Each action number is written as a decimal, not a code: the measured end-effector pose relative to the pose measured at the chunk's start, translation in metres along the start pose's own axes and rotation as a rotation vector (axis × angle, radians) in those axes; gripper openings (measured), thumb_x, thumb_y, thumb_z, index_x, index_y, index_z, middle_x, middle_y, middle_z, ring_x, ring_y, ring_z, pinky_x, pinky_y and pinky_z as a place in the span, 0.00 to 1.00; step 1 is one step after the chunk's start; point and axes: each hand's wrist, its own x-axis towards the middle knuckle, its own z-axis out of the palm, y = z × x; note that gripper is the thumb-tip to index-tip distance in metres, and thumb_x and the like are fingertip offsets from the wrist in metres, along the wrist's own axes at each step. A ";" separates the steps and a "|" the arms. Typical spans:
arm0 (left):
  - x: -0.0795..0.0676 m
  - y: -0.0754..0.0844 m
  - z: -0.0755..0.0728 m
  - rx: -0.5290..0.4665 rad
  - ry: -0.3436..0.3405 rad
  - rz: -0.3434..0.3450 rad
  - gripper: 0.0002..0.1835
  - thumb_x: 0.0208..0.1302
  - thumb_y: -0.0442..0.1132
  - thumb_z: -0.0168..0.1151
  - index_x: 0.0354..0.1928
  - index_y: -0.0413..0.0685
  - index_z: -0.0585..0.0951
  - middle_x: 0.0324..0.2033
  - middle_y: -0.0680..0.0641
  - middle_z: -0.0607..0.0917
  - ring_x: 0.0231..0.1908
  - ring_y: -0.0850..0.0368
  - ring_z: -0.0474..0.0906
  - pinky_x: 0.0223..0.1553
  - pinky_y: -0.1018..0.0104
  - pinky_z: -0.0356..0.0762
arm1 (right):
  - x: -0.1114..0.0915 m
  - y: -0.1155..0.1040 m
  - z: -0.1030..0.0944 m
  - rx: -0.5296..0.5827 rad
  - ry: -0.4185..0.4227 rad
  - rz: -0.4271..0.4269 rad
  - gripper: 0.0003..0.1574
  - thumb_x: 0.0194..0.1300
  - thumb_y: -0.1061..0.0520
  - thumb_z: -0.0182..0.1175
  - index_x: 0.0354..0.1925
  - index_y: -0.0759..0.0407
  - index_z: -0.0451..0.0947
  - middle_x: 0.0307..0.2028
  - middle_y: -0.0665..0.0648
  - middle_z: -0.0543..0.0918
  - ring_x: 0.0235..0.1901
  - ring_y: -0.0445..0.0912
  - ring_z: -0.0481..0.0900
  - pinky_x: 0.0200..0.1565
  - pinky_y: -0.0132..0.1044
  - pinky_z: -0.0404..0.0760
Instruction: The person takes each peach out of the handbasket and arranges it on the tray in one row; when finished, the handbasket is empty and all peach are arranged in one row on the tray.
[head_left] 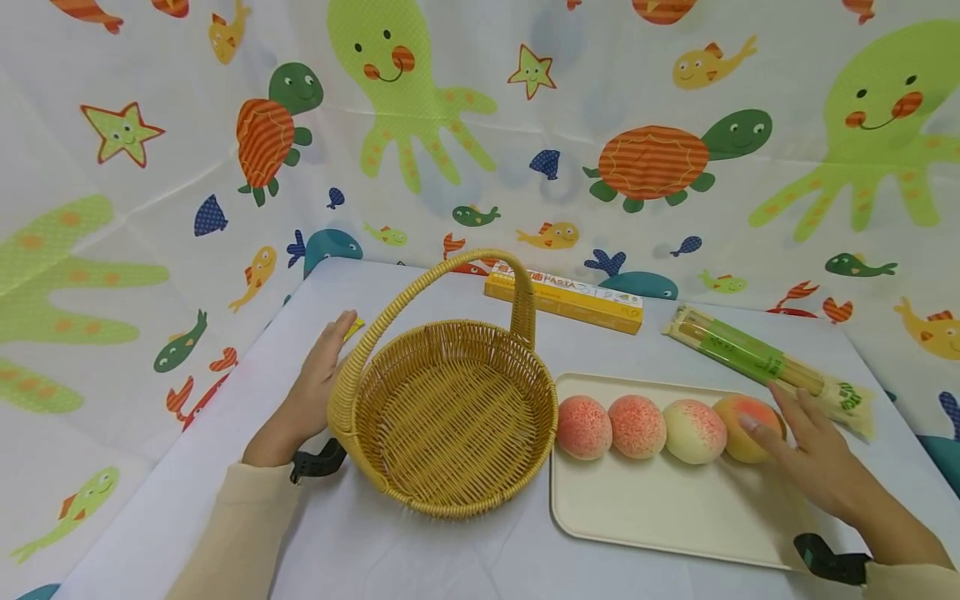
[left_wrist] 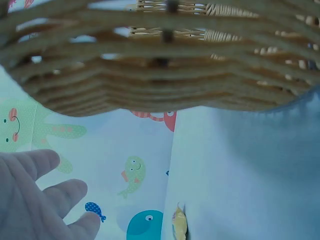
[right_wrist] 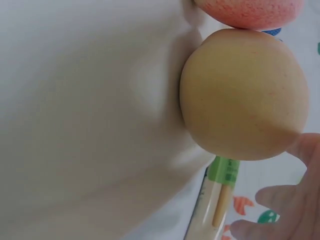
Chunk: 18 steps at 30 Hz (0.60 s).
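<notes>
A yellow woven basket with a tall arched handle stands in the middle of the table in the head view. My left hand is upright at its left side, fingers extended, and in the left wrist view the basket's wall hangs large above those fingers. Several peaches sit in a row along the back of a cream tray. At the right end is a yellow-orange peach; my right hand is beside it, thumb overlapping it and fingers spread. In the right wrist view, fingertips are right at this peach's edge.
Behind the basket lies a yellow pasta box. A clear and green packet of noodle sticks lies behind the tray at right. A small yellow wrapped item is beyond the left hand. A sea-animal curtain encloses the white table.
</notes>
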 end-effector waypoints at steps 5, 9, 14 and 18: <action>-0.001 0.001 -0.004 0.072 0.015 0.012 0.37 0.83 0.54 0.43 0.84 0.47 0.48 0.83 0.41 0.45 0.81 0.37 0.33 0.74 0.28 0.30 | 0.004 -0.004 -0.009 -0.067 0.020 -0.005 0.55 0.81 0.34 0.40 0.81 0.68 0.31 0.74 0.88 0.29 0.69 0.90 0.36 0.54 0.88 0.49; 0.000 0.004 -0.011 0.129 0.019 0.027 0.38 0.83 0.54 0.43 0.84 0.45 0.47 0.83 0.39 0.46 0.81 0.33 0.34 0.73 0.26 0.30 | 0.009 -0.008 -0.021 -0.109 0.031 0.010 0.56 0.81 0.32 0.40 0.81 0.69 0.32 0.74 0.87 0.28 0.69 0.89 0.34 0.54 0.88 0.47; 0.009 0.013 -0.024 0.239 0.017 0.056 0.39 0.83 0.53 0.45 0.83 0.42 0.48 0.82 0.35 0.47 0.80 0.30 0.36 0.71 0.22 0.29 | 0.019 -0.009 -0.037 -0.167 0.042 0.029 0.58 0.80 0.29 0.40 0.81 0.64 0.28 0.73 0.87 0.27 0.69 0.89 0.34 0.53 0.89 0.49; 0.023 0.023 -0.036 0.344 0.002 0.071 0.41 0.81 0.56 0.46 0.83 0.40 0.48 0.82 0.34 0.48 0.80 0.29 0.38 0.70 0.21 0.29 | 0.033 -0.013 -0.050 -0.230 0.091 0.010 0.57 0.80 0.30 0.40 0.82 0.65 0.29 0.73 0.88 0.30 0.68 0.90 0.38 0.54 0.87 0.51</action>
